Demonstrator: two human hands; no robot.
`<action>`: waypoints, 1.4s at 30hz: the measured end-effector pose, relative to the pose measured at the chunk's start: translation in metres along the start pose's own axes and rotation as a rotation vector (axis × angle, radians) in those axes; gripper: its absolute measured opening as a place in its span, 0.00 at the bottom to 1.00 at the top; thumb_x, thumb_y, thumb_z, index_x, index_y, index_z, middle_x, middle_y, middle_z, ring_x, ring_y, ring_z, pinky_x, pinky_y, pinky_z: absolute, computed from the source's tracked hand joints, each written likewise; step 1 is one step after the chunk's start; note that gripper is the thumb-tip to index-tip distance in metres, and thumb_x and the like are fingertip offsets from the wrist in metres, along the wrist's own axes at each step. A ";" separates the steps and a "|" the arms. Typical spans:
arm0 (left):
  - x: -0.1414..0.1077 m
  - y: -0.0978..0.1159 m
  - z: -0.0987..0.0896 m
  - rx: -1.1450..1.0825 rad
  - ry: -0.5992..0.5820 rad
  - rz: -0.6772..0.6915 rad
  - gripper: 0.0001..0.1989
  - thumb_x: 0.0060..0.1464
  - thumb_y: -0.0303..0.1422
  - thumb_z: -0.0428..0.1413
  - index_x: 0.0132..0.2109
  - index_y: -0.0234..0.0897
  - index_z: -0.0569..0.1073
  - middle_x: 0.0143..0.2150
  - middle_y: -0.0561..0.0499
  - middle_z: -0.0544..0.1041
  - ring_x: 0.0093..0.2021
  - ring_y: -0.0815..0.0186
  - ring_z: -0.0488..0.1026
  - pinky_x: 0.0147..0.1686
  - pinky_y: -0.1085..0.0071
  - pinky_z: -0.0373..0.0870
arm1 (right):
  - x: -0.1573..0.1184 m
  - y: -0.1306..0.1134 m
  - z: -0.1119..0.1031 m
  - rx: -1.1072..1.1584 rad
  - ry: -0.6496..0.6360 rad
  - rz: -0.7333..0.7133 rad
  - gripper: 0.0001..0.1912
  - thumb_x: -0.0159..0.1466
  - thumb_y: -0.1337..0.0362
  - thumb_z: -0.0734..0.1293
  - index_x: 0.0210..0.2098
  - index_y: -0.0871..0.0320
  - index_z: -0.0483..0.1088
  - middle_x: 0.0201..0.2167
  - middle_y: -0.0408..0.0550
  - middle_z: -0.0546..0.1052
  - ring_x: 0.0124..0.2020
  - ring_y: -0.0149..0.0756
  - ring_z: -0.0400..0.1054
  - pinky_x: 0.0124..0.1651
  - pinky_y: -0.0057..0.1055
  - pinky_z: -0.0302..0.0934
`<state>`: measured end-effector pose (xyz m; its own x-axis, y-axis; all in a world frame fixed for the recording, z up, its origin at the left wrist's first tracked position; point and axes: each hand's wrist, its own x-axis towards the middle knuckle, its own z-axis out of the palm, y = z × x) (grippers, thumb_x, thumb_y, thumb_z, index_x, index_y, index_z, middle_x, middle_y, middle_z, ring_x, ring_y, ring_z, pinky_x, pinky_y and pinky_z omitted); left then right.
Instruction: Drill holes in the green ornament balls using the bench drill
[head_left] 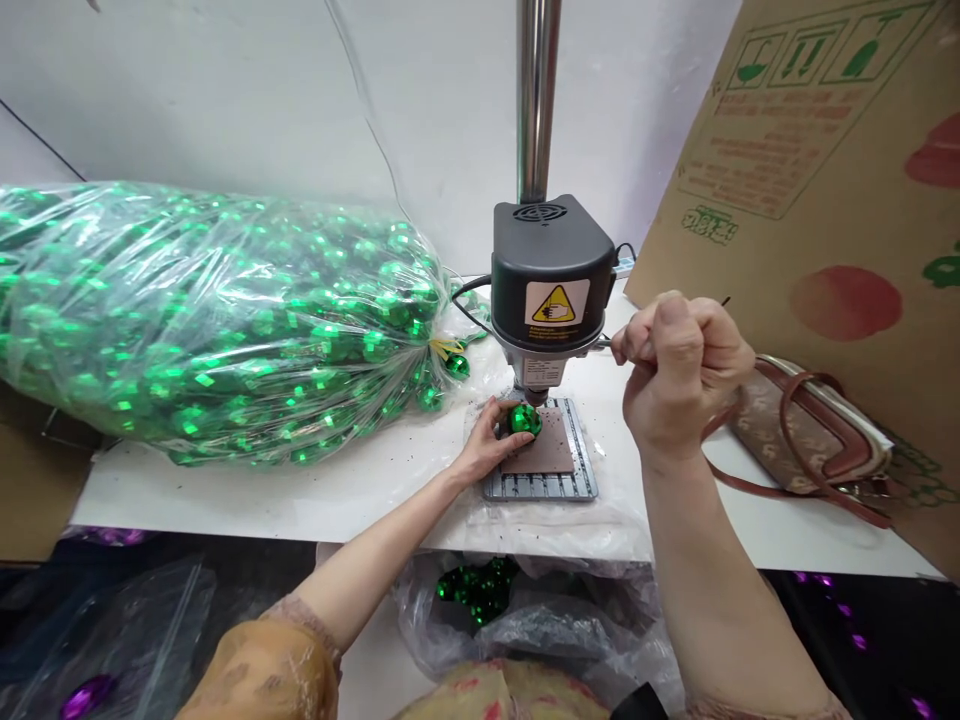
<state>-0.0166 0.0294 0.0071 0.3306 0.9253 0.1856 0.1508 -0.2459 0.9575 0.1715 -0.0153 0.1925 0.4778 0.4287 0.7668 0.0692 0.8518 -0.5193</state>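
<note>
My left hand (491, 436) grips a shiny green faceted ball (525, 420) between thumb and fingers, on the brown pad (555, 445) of a slotted metal base. Right above the ball sits the chuck (535, 393) of a small black drill press (553, 270); whether its bit touches the ball I cannot tell. At the machine's right side my right hand (679, 365) is closed in a fist around the feed lever (602, 343), most of which the fingers hide. Dark crumbs lie scattered about the base (540, 487).
A large clear bag of green balls (225, 330) fills the table's left, with loose green balls (429, 397) at its tied mouth. To the right are a brown handbag (802, 430) and a tall cardboard box (825, 200). Below the edge hangs an open plastic bag (570, 640) holding green balls.
</note>
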 end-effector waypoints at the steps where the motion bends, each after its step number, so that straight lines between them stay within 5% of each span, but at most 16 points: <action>1: 0.000 0.001 0.002 0.022 -0.004 0.011 0.28 0.50 0.44 0.73 0.55 0.41 0.77 0.57 0.42 0.81 0.77 0.43 0.58 0.77 0.43 0.45 | 0.000 0.000 0.000 -0.001 -0.003 0.000 0.24 0.68 0.53 0.69 0.22 0.55 0.57 0.17 0.35 0.59 0.19 0.23 0.54 0.24 0.28 0.54; 4: -0.002 0.005 0.007 0.080 -0.002 0.030 0.27 0.48 0.40 0.74 0.54 0.42 0.78 0.58 0.42 0.81 0.81 0.42 0.47 0.77 0.38 0.35 | -0.001 0.001 -0.001 -0.005 -0.006 0.001 0.23 0.68 0.53 0.69 0.22 0.55 0.57 0.17 0.35 0.60 0.19 0.23 0.54 0.24 0.28 0.54; 8: -0.007 0.011 0.012 0.116 0.016 0.020 0.28 0.45 0.37 0.76 0.53 0.41 0.78 0.56 0.42 0.81 0.78 0.39 0.57 0.76 0.34 0.38 | 0.000 0.000 0.000 0.017 0.002 -0.013 0.23 0.68 0.55 0.69 0.22 0.55 0.57 0.17 0.34 0.60 0.19 0.23 0.54 0.24 0.28 0.53; 14: -0.012 0.013 0.015 0.032 -0.009 0.006 0.31 0.46 0.39 0.75 0.56 0.40 0.76 0.54 0.45 0.82 0.63 0.46 0.75 0.71 0.44 0.61 | 0.000 0.000 0.000 0.020 0.006 -0.015 0.23 0.68 0.56 0.69 0.21 0.54 0.57 0.16 0.34 0.58 0.19 0.24 0.54 0.23 0.29 0.54; 29: -0.012 0.006 0.017 0.005 -0.008 0.004 0.32 0.46 0.39 0.76 0.56 0.42 0.76 0.55 0.45 0.82 0.63 0.47 0.76 0.71 0.43 0.62 | -0.022 0.007 -0.003 0.039 0.057 -0.151 0.28 0.66 0.64 0.68 0.17 0.58 0.48 0.14 0.35 0.53 0.16 0.21 0.49 0.20 0.28 0.46; 42: -0.012 0.006 0.018 -0.029 0.023 0.008 0.32 0.43 0.40 0.77 0.55 0.41 0.77 0.52 0.46 0.83 0.61 0.48 0.77 0.73 0.43 0.59 | -0.034 0.018 -0.011 0.053 0.001 -0.295 0.25 0.65 0.74 0.65 0.19 0.58 0.47 0.15 0.34 0.53 0.16 0.19 0.46 0.22 0.27 0.49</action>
<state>-0.0028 0.0111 0.0069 0.3102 0.9299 0.1976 0.1216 -0.2449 0.9619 0.1666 -0.0173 0.1529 0.4450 0.1602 0.8811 0.1595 0.9540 -0.2540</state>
